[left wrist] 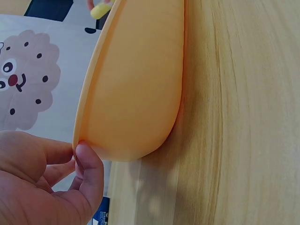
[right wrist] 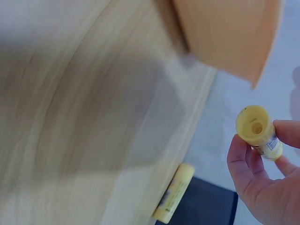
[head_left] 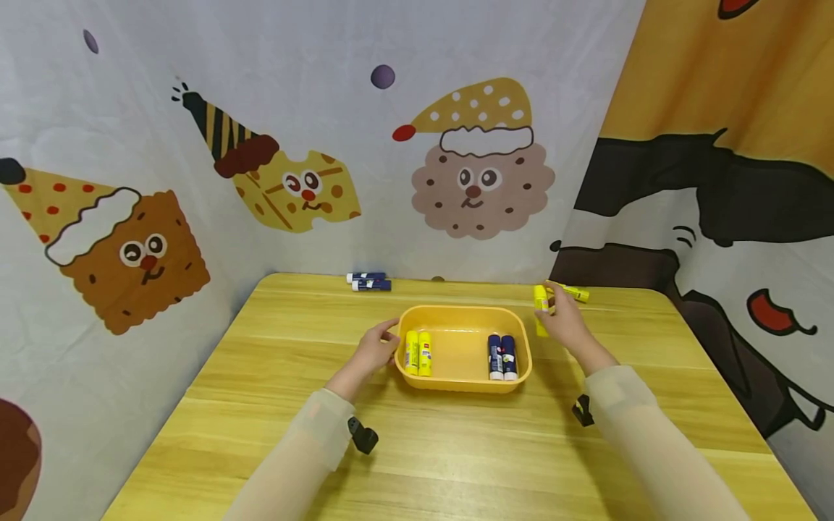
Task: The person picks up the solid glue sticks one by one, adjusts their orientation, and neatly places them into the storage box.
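My left hand [head_left: 376, 347] pinches the left rim of a yellow-orange plastic basket [head_left: 459, 312]; the left wrist view shows thumb and fingers on that rim [left wrist: 86, 101]. To the right of the basket, my right hand [head_left: 565, 322] grips a yellow glue stick [right wrist: 262, 131] raised above the table, its hollow end showing in the right wrist view. Another yellow glue stick [head_left: 576, 293] lies behind that hand. Inside the basket, two yellow glue sticks [head_left: 425, 354] lie at the left end and two dark blue glue sticks [head_left: 508, 356] with white caps at the right end.
Two more dark blue glue sticks [head_left: 371, 286] lie at the back edge of the wooden table [head_left: 423, 449], behind the basket. A printed cloth [head_left: 313, 72] with cartoon figures hangs right behind the table.
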Demonstrator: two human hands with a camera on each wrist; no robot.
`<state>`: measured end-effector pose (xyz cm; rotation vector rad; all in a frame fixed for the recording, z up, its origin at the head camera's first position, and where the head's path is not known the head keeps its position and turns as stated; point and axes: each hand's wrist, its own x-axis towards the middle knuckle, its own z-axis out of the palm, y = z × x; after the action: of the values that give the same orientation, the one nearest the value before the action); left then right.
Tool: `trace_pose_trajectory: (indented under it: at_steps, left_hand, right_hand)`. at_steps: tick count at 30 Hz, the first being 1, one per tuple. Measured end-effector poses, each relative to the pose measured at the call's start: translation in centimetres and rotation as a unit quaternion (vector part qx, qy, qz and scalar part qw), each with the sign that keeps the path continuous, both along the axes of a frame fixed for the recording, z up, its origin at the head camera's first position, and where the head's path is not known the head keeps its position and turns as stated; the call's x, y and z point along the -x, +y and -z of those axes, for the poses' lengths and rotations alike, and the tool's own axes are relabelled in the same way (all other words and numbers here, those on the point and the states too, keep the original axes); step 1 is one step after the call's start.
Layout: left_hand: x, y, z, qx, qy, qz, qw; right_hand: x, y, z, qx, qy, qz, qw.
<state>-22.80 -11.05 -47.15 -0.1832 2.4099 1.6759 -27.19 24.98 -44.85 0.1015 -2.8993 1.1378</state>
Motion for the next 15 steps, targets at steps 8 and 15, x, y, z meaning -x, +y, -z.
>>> trace_pose_trajectory:
  at_steps: [8, 15]
  left_hand:
    - [0.0, -0.1, 0.1, 0.003, 0.012, 0.002, 0.9999]
    - [0.1, -0.2, 0.2, 0.001, 0.007, 0.001, 1.0000]
  right_hand:
    - [-1.0, -1.6, -0.9, 0.100, -0.057, 0.012, 0.993]
    - [-2.2, -3.5, -1.8, 0.176, -0.097, 0.010, 0.980]
